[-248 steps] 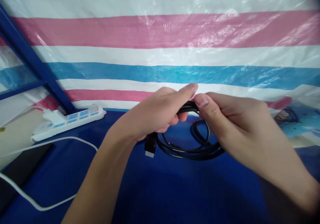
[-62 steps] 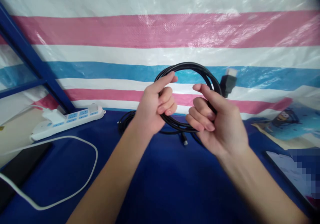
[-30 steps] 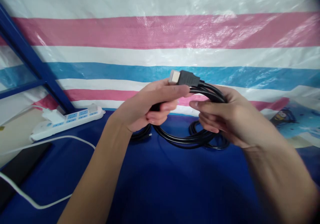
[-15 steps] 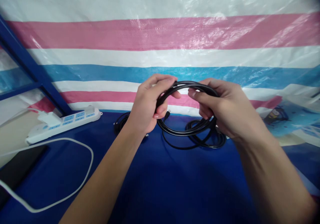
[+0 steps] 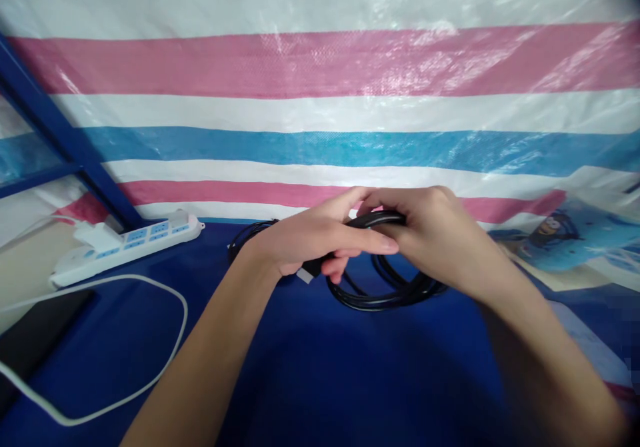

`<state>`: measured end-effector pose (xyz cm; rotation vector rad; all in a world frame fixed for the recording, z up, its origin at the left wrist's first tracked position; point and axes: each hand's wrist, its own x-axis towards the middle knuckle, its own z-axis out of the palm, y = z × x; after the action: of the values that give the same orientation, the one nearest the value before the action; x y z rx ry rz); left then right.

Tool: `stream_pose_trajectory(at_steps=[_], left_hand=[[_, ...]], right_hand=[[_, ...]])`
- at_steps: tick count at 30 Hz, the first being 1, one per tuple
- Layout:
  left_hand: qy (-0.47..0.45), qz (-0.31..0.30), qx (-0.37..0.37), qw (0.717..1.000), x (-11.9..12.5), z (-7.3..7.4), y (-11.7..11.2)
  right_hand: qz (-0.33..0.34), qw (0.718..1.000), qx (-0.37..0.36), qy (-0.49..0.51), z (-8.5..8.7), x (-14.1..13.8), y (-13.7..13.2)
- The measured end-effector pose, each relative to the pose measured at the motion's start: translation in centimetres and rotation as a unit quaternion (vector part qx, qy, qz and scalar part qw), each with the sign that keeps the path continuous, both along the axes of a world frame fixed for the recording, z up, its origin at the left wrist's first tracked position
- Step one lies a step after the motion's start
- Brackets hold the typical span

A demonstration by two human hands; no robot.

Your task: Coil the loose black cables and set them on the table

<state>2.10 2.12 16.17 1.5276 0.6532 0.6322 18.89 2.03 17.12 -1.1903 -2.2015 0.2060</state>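
Note:
A coiled black cable (image 5: 380, 300) is held between my two hands over the blue table. My left hand (image 5: 325, 234) is closed round its left side, thumb stretched across the upper loops. A connector with a pale metal tip (image 5: 306, 274) sticks out below the left palm. On the right, my right hand (image 5: 433, 234) grips the top and right side of the coil, its fingertips mostly hidden and close against the left hand. Another black cable coil (image 5: 245, 237) lies on the table behind my left wrist.
A white power strip (image 5: 130, 247) with a plugged-in white adapter stands at the back left. The white cord (image 5: 183, 314) loops over the table near a flat black object (image 5: 40, 334). Blue cartoon packaging (image 5: 570, 234) lies at the right. Behind hangs a striped plastic sheet (image 5: 300, 67).
Both hands have moved lower and closer together, so they nearly meet over the coil. The coil has come down with them, and a connector tip now shows below my left hand.

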Motion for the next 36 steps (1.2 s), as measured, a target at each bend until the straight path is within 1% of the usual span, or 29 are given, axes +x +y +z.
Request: stream_pose_trajectory(at_steps=[2, 4, 8, 10, 12, 14, 15, 17, 18, 20, 21, 22, 23, 25, 26, 27, 28, 29, 31, 34, 36], left_hand=[[0.009, 0.054, 0.019, 0.998, 0.2, 0.1, -0.3], [-0.019, 0.106, 0.04, 0.993, 0.4, 0.3, -0.4], [-0.087, 0.174, 0.084, 0.977, 0.2, 0.4, -0.3], [-0.081, 0.17, 0.088, 0.978, 0.1, 0.4, -0.2], [-0.049, 0.134, 0.072, 0.987, 0.1, 0.4, -0.2], [-0.02, 0.094, 0.04, 0.995, 0.1, 0.4, -0.3], [-0.015, 0.084, 0.025, 0.996, 0.2, 0.4, -0.3], [-0.023, 0.088, 0.007, 0.996, 0.3, 0.6, -0.4], [-0.033, 0.097, 0.003, 0.995, 0.4, 0.7, -0.4], [-0.06, 0.122, -0.002, 0.991, 0.3, 1.0, -0.5], [-0.081, 0.135, -0.006, 0.988, 0.2, 1.2, -0.5], [-0.108, 0.147, -0.011, 0.983, 0.1, 1.4, -0.4], [-0.141, 0.16, -0.017, 0.977, -0.1, 1.5, -0.3], [-0.21, 0.184, -0.031, 0.96, -0.4, 1.6, 0.1], [-0.239, 0.192, -0.037, 0.951, -0.5, 1.5, 0.3], [-0.257, 0.195, -0.04, 0.946, -0.6, 1.3, 0.5], [-0.265, 0.192, -0.043, 0.944, -0.6, 1.1, 0.6], [-0.261, 0.184, -0.044, 0.947, -0.6, 0.9, 0.7], [-0.22, 0.162, -0.036, 0.961, -0.6, 0.6, 0.6], [-0.133, 0.128, -0.005, 0.983, -0.7, 0.7, 0.1], [-0.102, 0.108, 0.011, 0.989, -0.8, 1.0, -0.3]], right_hand=[[-0.035, 0.999, 0.039, 0.013, -0.2, -0.3, 0.0], [-0.072, 0.994, 0.052, 0.057, -0.2, -0.3, 0.0], [-0.118, 0.981, 0.0, 0.157, 0.3, 0.2, 0.2], [-0.121, 0.98, 0.001, 0.161, 0.3, 0.4, 0.3], [-0.106, 0.986, 0.027, 0.125, 0.2, 0.4, 0.3], [-0.063, 0.995, 0.052, 0.061, -0.1, 0.2, 0.2], [-0.04, 0.997, 0.062, 0.034, -0.2, 0.0, 0.2], [-0.017, 0.997, 0.074, 0.02, -0.5, -0.4, 0.0], [-0.022, 0.996, 0.071, 0.041, -0.5, -0.5, -0.1], [-0.031, 0.992, 0.028, 0.122, -0.4, -0.6, -0.2], [-0.023, 0.985, -0.013, 0.173, -0.3, -0.5, -0.1], [-0.003, 0.97, -0.07, 0.232, -0.2, -0.4, -0.1], [0.026, 0.947, -0.133, 0.29, -0.1, -0.2, 0.0], [0.086, 0.89, -0.235, 0.381, 0.0, 0.0, 0.3], [0.103, 0.865, -0.267, 0.413, 0.0, 0.0, 0.4], [0.109, 0.847, -0.289, 0.433, 0.0, 0.1, 0.4], [0.106, 0.839, -0.3, 0.442, 0.1, 0.1, 0.5], [0.097, 0.836, -0.306, 0.445, 0.1, 0.1, 0.4], [0.072, 0.836, -0.326, 0.436, 0.3, 0.4, 0.2], [0.048, 0.853, -0.341, 0.392, 0.8, 0.9, -0.3], [0.051, 0.86, -0.343, 0.373, 1.1, 1.2, -0.6]])
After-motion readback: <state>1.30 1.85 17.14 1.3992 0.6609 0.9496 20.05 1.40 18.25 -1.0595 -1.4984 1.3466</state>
